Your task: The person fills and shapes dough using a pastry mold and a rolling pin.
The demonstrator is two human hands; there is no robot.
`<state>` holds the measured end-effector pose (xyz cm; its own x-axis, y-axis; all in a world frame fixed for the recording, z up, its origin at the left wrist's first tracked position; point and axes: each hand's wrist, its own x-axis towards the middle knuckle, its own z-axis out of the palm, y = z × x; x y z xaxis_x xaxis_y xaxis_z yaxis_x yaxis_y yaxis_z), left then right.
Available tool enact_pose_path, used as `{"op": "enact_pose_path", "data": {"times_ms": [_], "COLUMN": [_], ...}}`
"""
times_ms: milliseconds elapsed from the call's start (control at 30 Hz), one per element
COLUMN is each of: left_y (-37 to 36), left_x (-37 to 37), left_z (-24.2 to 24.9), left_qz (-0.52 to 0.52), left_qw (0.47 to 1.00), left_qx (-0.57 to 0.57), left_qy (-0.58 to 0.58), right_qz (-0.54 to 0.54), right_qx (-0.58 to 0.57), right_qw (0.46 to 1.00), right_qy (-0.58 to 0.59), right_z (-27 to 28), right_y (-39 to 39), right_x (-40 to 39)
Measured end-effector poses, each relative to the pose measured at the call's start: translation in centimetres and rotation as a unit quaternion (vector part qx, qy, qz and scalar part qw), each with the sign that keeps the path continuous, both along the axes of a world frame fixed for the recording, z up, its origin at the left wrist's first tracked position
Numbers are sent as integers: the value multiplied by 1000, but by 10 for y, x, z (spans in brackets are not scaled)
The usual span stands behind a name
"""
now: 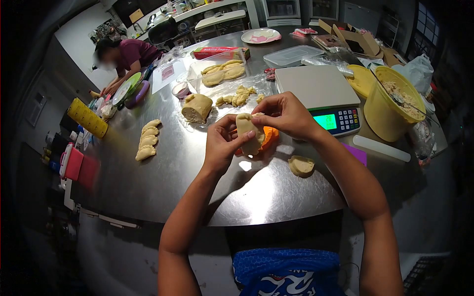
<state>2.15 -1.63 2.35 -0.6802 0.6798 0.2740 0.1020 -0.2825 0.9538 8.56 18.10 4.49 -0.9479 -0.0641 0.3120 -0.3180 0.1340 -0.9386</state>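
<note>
The left hand (pixel 220 143) holds the dough piece (pixel 244 123) nearly upright lengthwise, the right hand (pixel 286 116) pinching its top edge.

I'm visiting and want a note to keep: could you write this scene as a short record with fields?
Left hand: holds flat dough piece
Right hand: fingers at its top edge
Left of hands: row of folded dough pieces
Scale: display lit green
Yellow bucket: crumbly mixture inside
Far left: another person, leaning on table

kitchen, steel worktable (pixel 182 187), dough block (pixel 197 108), digital scale (pixel 318 89)
</note>
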Motion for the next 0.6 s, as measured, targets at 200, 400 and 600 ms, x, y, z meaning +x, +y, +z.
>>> {"op": "enact_pose_path", "data": {"times_ms": [200, 400, 600], "left_y": [1, 1, 0], "left_x": [2, 3, 0], "left_z": [-2, 0, -1], "left_qz": [1, -4, 22], "left_qw": [1000, 1000, 999], "left_qx": [-8, -10, -3], "left_qy": [16, -28, -34], "right_qz": [-39, -45, 13], "right_qx": [50, 75, -28], "right_qw": [997, 994, 1000], "right_qy": [51, 68, 1], "right_z": [-2, -3, -9], "right_y": [-3, -3, 1], "right_x": [-1, -1, -5]}}
